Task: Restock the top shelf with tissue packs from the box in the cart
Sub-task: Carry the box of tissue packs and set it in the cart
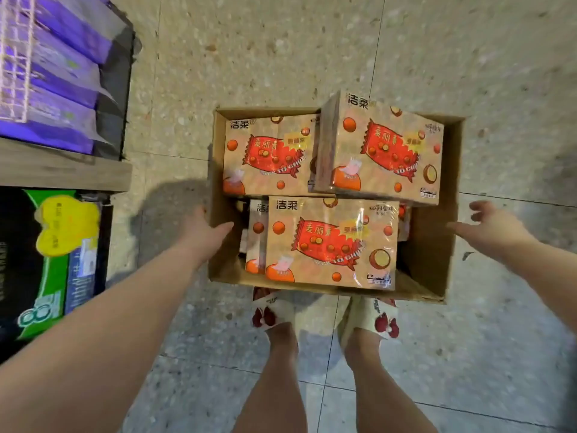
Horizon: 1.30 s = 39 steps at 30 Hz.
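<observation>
Left, far: purple film-wrapped packs [56, 98] lie in a row behind a white wire grille [15, 67] on a grey wooden shelf board [62, 170].
Left, near: a green and black pack with a yellow label [46, 260] stands under that board.
Left hand: the left hand [206, 232] lies at the left wall of the box, fingers straight and together, thumb pointing across the rim. It holds nothing, and whether it presses the cardboard cannot be told.
Box: an open brown cardboard box [437, 245] stands on the speckled terrazzo floor [281, 42], just beyond two feet in white slippers with red bows [271, 310]. No cart is in view.
Task items: orange-and-tan film-wrapped tissue packs [256, 242] fill the box. The far-left pack [268, 154] lies flat. The far-right pack [384, 151] sits higher, above the rim. The near pack [331, 242] lies on top, with others on edge beside it.
Right hand: the right hand [490, 226] hovers just beside the right wall, fingers spread apart, clear of the cardboard and holding nothing.
Handling, judged: the packs should be light and soft, yielding under pressure, and the glossy film looks slippery.
Hold point, judged: take the near pack by its two short ends, palms squeezing inward. A one-handed pinch of the film may slip or tear.
Step, judged: the hands bracket the box, not yet on any pack.
</observation>
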Motion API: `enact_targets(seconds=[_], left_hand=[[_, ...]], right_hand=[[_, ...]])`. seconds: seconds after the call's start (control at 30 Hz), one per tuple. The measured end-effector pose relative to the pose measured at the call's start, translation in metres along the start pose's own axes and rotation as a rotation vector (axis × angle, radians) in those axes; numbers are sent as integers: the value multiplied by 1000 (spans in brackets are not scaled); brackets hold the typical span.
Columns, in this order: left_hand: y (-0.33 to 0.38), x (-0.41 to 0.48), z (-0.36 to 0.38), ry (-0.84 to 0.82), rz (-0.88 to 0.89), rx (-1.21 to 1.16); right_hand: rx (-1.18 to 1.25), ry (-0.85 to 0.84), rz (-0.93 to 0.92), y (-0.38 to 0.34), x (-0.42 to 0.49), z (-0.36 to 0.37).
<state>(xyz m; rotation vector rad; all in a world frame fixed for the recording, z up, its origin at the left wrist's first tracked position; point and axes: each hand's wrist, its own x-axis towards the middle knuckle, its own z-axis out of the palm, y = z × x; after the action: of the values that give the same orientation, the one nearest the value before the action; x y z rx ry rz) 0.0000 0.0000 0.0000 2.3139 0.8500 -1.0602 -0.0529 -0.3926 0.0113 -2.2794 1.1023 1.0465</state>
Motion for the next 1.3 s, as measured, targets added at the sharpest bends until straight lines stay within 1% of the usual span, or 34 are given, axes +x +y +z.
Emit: enact_targets(seconds=[0.07,0.27,0.33,0.4,0.53,0.73,0.93,1.03,1.23,1.3], left_hand=[[-5,19,11,23,-8,-90],[-14,59,32,83,-46,-259],[-12,65,37,98,-60,-288],[-11,68,40,117,-57,-300],[-10,54,34,100,-39,-352],[-25,-21,-15,107,-16,-327],[-28,-138,-98,120,6,-353],[-29,-201,-146,179,39,-355],[-39,-308,-225,239,101,-479],[-43,-335,-243,291,125,-509]], right_hand=[[96,26,42,0,15,15],[401,-39,131,-4,42,46],[440,-55,146,-2,48,51],[451,-29,139,0,51,54],[462,-7,85,7,41,44],[438,4,28,14,-35,-2],[396,-7,-22,5,-156,-93],[378,-4,-57,-3,-223,-142],[341,106,-173,-20,-339,-219],[330,133,-227,-27,-366,-238]])
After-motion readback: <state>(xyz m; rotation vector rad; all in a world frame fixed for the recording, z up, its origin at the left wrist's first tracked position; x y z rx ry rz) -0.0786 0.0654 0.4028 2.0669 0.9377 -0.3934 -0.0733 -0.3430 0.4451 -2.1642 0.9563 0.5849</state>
